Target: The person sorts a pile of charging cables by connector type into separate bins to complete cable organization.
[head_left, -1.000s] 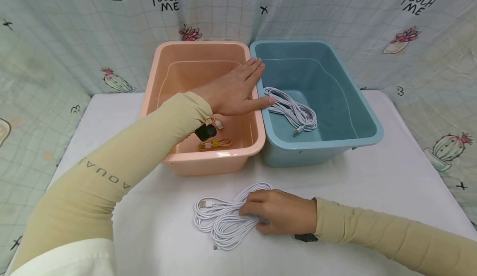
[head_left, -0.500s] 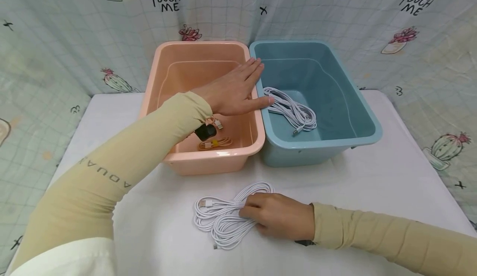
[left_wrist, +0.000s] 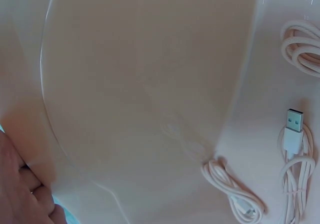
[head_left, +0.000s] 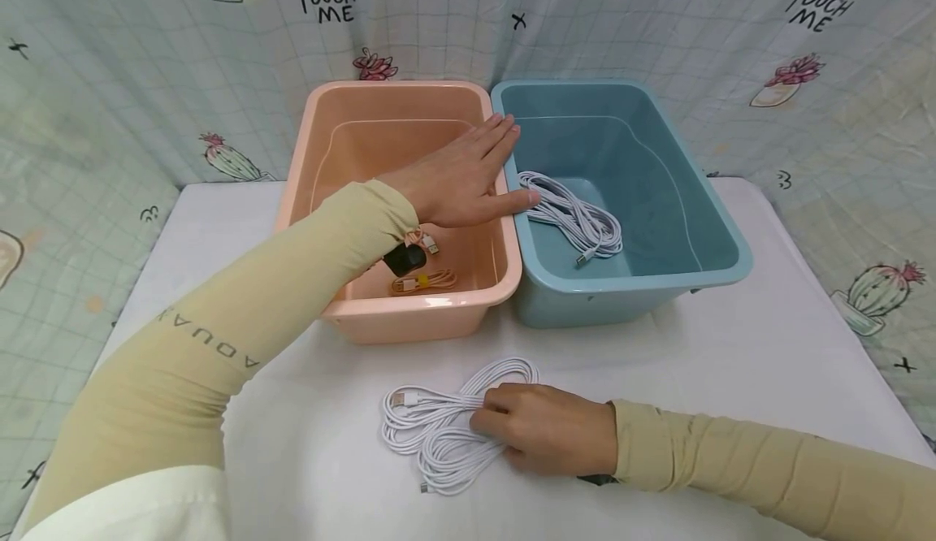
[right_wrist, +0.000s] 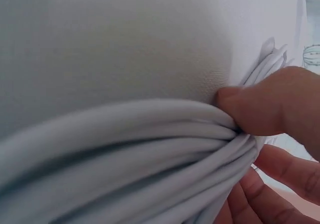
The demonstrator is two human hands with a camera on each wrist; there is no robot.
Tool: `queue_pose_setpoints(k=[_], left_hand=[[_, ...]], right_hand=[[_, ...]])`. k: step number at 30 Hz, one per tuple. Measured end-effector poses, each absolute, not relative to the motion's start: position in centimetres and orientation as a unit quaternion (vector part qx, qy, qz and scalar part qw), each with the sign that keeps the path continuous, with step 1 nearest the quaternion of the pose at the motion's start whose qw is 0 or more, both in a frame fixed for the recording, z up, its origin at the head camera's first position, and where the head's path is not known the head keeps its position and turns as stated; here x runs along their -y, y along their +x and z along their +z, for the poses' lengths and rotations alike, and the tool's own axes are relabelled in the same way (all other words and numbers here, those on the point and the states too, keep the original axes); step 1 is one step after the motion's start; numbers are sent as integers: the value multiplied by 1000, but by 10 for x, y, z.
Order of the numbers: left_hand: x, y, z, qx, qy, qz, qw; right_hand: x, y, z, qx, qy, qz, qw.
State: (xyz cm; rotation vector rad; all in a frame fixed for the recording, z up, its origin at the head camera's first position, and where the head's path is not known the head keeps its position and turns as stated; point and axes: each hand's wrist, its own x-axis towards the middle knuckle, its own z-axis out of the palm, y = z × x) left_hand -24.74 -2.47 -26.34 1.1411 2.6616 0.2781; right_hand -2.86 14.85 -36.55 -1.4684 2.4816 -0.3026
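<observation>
A long white USB cable (head_left: 449, 435), coiled in loops, lies on the white tabletop in front of the bins. My right hand (head_left: 550, 429) grips the right side of this bundle; in the right wrist view the thumb (right_wrist: 270, 104) presses across the strands (right_wrist: 125, 144) from one side, with fingers behind them. My left hand (head_left: 464, 174) rests with straight fingers over the adjoining rims of the peach bin (head_left: 420, 301) and the blue bin (head_left: 629, 283). Its curving fingers (left_wrist: 25, 199) appear at the rim in the left wrist view.
Inside the peach bin lie several small peach cables, one with a metal USB plug (left_wrist: 295, 120). Another coiled white cable (head_left: 574, 216) is in the blue bin. A patterned cloth (head_left: 439, 13) hangs close behind both bins.
My right hand has shifted slightly toward me while holding the white cable, whose loops hardly move. The left hand stays on the rims.
</observation>
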Motion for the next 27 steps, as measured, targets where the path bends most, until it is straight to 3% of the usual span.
queue_pose_setpoints(k=[14, 27], left_hand=[[25, -248, -263, -910, 388, 94, 112], [25, -248, -264, -909, 390, 93, 111]], right_hand=[[-153, -28, -366, -845, -510, -110, 120], [-154, -32, -360, -844, -470, -143, 215]])
